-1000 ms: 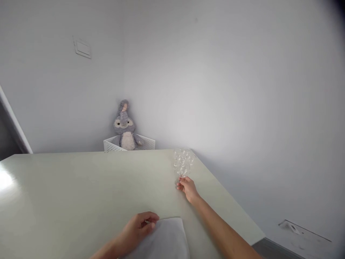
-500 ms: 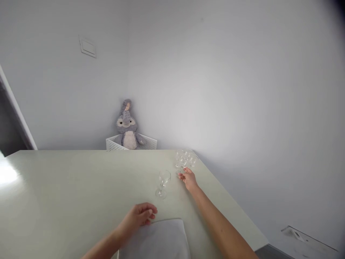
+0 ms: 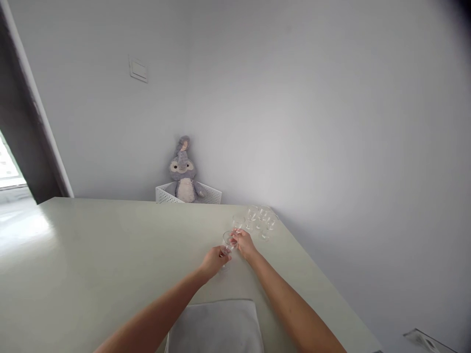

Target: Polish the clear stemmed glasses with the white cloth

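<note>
A clear stemmed glass (image 3: 228,239) stands in the middle of the table, and my left hand (image 3: 215,261) is closed around its stem. Just behind and to the right of it, my right hand (image 3: 244,243) has its fingers closed low on a second stemmed glass (image 3: 238,221). The right fingers partly hide that glass's stem and foot, and they overlap the front glass's rim in view. Several similar glasses (image 3: 262,215) stand grouped beyond my right hand, near the far right corner.
A folded grey cloth (image 3: 221,326) lies at the near edge of the pale table (image 3: 121,264). Behind the far edge, a grey plush toy (image 3: 185,179) sits in a white perforated basket (image 3: 211,196). A wall (image 3: 331,162) borders the right side.
My left hand has moved forward from beside the cloth and taken the front glass by its stem. My right hand has brought a glass leftward from the group. The view has turned slightly left.
</note>
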A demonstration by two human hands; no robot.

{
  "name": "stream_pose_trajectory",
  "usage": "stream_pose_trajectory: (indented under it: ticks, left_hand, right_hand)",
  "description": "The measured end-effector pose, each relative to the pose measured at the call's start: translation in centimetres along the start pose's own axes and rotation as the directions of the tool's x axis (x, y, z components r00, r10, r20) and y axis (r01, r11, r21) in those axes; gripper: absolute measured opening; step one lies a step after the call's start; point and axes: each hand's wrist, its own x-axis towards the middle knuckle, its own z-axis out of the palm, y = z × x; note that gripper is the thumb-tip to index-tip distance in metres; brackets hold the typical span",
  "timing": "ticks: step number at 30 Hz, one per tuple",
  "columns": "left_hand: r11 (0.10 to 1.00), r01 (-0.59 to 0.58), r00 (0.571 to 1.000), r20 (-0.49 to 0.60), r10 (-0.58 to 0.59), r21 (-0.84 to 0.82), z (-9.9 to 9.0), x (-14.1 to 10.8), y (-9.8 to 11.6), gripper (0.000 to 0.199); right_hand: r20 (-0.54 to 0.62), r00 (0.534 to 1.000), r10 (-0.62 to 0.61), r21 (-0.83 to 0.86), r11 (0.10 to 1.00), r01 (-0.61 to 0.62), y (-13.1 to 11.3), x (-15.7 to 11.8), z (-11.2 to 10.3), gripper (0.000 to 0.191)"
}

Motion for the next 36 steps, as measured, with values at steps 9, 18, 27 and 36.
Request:
stream_pose_trajectory:
  ticks: [9, 18, 27, 36]
  left_hand:
    - [0.995, 0.093, 0.954, -0.284, -0.095, -0.023, -9.7, -3.1, -2.5, 0.024]
    - [0.982, 0.181, 0.722, -0.672, -0.168, -0.051, -17.6, -5.9, -6.0, 0.031]
    - [0.981, 0.173, 0.676, -0.714, -0.184, -0.089, -18.5, -6.3, -6.2, 0.031]
    - [0.982, 0.16, 0.612, -0.771, -0.176, -0.097, -19.7, -6.0, -7.2, 0.029]
  right_hand:
    - [0.272, 0.961, 0.047, -0.107, 0.994, -0.018, 0.8, -0.7, 8.1, 0.022]
    - [0.431, 0.9, 0.066, -0.244, 0.969, 0.046, 2.9, -0.8, 19.7, 0.015]
    - [0.538, 0.84, 0.067, -0.285, 0.952, 0.107, 3.9, -1.7, 25.4, 0.035]
    - [0.355, 0.934, 0.036, -0.213, 0.976, 0.044, 3.0, -0.4, 16.6, 0.031]
